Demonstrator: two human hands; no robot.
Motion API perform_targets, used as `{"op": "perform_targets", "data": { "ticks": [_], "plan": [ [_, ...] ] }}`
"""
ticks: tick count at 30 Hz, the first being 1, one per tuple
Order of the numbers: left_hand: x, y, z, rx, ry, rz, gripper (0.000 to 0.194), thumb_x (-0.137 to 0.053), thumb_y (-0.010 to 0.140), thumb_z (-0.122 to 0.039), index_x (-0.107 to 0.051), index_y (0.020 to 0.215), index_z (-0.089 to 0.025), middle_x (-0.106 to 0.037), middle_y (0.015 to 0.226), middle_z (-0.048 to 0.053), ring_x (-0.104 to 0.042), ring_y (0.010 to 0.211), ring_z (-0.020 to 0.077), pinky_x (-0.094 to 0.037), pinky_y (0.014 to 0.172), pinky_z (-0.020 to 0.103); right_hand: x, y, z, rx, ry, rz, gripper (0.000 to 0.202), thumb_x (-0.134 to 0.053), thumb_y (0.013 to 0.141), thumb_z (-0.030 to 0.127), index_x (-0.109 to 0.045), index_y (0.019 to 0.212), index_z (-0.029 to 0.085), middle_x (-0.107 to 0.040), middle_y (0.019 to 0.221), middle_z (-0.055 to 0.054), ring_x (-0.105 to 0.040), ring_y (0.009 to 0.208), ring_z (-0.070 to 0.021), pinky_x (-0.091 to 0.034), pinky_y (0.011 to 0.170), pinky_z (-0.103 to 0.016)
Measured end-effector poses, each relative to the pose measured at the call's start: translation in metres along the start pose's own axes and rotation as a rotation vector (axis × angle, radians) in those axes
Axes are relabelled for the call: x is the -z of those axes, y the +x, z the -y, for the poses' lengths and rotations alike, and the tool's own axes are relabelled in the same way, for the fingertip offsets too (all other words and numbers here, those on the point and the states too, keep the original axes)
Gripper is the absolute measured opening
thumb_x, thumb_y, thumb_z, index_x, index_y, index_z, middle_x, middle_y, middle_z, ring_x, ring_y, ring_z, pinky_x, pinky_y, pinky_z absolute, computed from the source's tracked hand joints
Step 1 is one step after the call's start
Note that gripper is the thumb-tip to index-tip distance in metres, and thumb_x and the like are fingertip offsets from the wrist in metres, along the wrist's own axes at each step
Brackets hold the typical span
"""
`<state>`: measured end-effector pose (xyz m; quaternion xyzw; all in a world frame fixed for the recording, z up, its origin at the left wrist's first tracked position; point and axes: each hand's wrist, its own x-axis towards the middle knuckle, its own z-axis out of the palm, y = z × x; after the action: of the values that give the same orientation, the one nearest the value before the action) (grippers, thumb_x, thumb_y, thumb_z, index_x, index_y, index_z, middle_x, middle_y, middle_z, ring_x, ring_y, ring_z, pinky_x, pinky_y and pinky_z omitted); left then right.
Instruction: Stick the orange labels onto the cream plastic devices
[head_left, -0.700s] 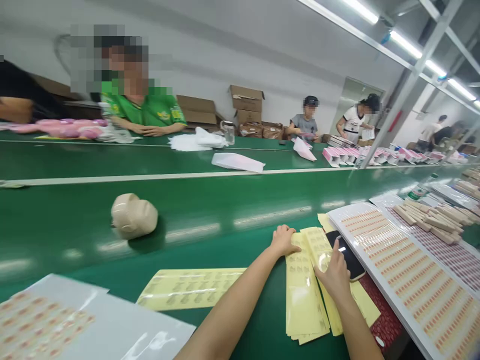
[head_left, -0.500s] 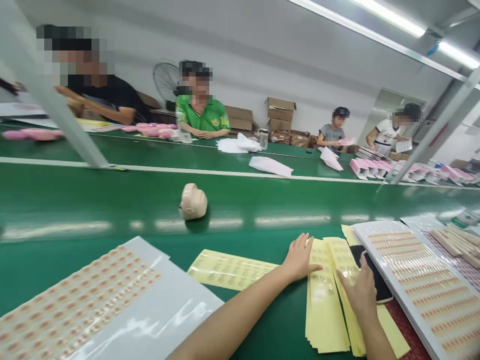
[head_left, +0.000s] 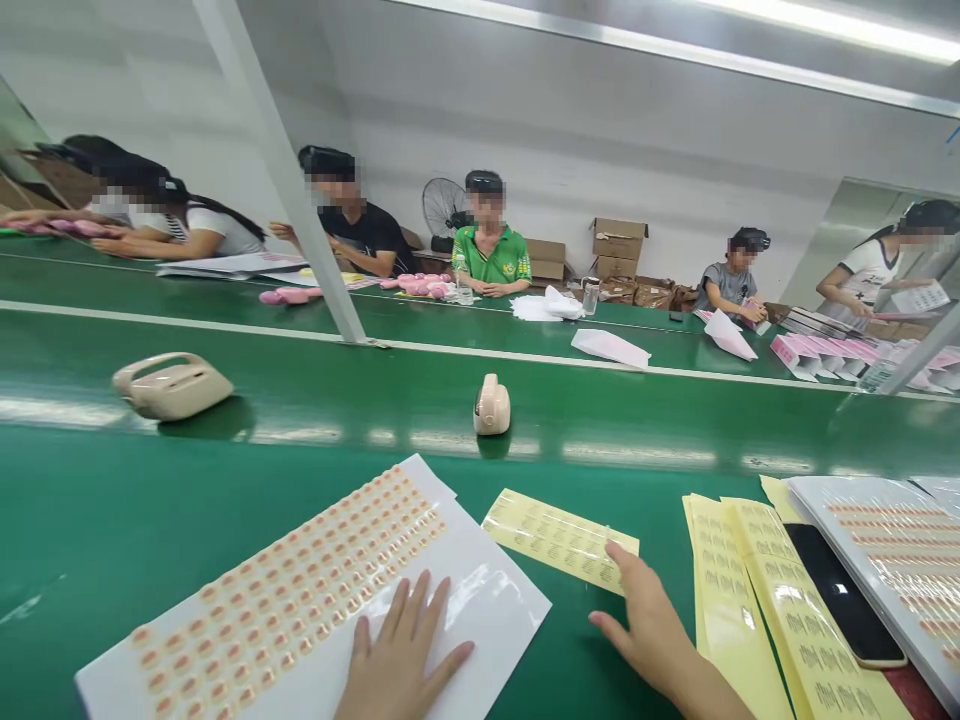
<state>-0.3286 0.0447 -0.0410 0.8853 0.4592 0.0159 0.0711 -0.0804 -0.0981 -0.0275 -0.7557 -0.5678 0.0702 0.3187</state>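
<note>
My left hand [head_left: 401, 645] lies with fingers spread on a white sheet [head_left: 491, 600] that carries rows of small round orange stickers [head_left: 300, 575]. Just right of it, my right hand [head_left: 649, 610] is open, thumb and index finger apart. Its index fingertip is at the right end of a yellow label sheet [head_left: 555, 535] with rows of dark print. Whether that finger touches the sheet I cannot tell. Further right lie stacked yellow label strips [head_left: 731, 600], beside a black phone [head_left: 844, 590].
A pile of sticker sheets [head_left: 892, 540] lies at the right edge. Two beige handheld devices, a larger one [head_left: 176, 388] and a smaller one [head_left: 492, 405], are on the green belt beyond the table. Several people sit or stand across it, near pink boxes [head_left: 806, 355] and white paper [head_left: 611, 347].
The view has turned left. My left hand has gone from the yellow strips to the sticker sheet. My right hand has left the strips for the single yellow label sheet.
</note>
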Motion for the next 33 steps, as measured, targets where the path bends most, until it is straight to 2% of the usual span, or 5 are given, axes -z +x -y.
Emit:
{"op": "perform_targets", "data": {
  "ticks": [4,10,17,25,33],
  "plan": [
    [-0.004,-0.009,-0.012,-0.134,-0.054,-0.014,0.064,-0.040,0.074,-0.053,-0.036,0.130,-0.020,-0.033,0.137,0.013,-0.021,0.127,0.0369,-0.017,0.097,0.062,-0.019,0.024,0.012,-0.063,-0.223,0.241,0.070,-0.057,0.072,0.025,-0.026,0.135,0.018,-0.037,0.135,-0.010,-0.030,0.126,-0.0266,-0.027,0.101,-0.045],
    [-0.022,-0.005,-0.019,-0.410,-0.142,0.092,0.070,-0.045,0.069,-0.061,-0.028,0.131,-0.032,-0.030,0.138,0.008,-0.020,0.126,0.0409,-0.015,0.094,0.068,-0.013,0.022,0.009,-0.349,-0.482,0.123,0.065,-0.053,0.077,0.028,-0.027,0.134,0.012,-0.043,0.128,-0.020,-0.039,0.120,-0.0321,-0.041,0.086,-0.044],
    [-0.021,0.011,-0.039,-0.754,-0.324,0.167,0.068,-0.056,0.065,-0.056,-0.037,0.127,-0.036,-0.042,0.133,0.004,-0.035,0.122,0.0339,-0.023,0.099,0.058,0.006,0.017,0.012,-0.484,-0.416,0.062,0.059,-0.036,0.084,0.028,-0.014,0.137,0.013,-0.065,0.086,-0.012,-0.063,0.061,-0.0239,-0.043,0.047,-0.031],
    [0.073,0.164,-0.054,-0.016,-0.706,-0.285,0.052,-0.049,0.080,-0.035,-0.036,0.125,-0.013,-0.044,0.129,0.014,-0.041,0.118,0.0233,-0.036,0.096,0.038,-0.019,0.011,-0.024,-0.178,-0.008,-0.486,0.046,-0.034,0.084,0.049,-0.041,0.113,0.014,-0.055,0.065,-0.002,-0.048,0.045,-0.0132,-0.043,0.044,-0.024],
    [0.079,0.254,-0.058,0.213,-0.740,-0.389,0.027,-0.053,0.081,-0.029,-0.054,0.104,-0.016,-0.051,0.118,0.008,-0.050,0.105,0.0244,-0.042,0.086,0.047,-0.030,0.005,-0.027,-0.268,0.188,-0.547,0.031,-0.042,0.081,0.048,-0.050,0.071,0.019,-0.031,0.041,0.008,-0.036,0.034,-0.0099,-0.033,0.037,-0.021]
  ]
}}
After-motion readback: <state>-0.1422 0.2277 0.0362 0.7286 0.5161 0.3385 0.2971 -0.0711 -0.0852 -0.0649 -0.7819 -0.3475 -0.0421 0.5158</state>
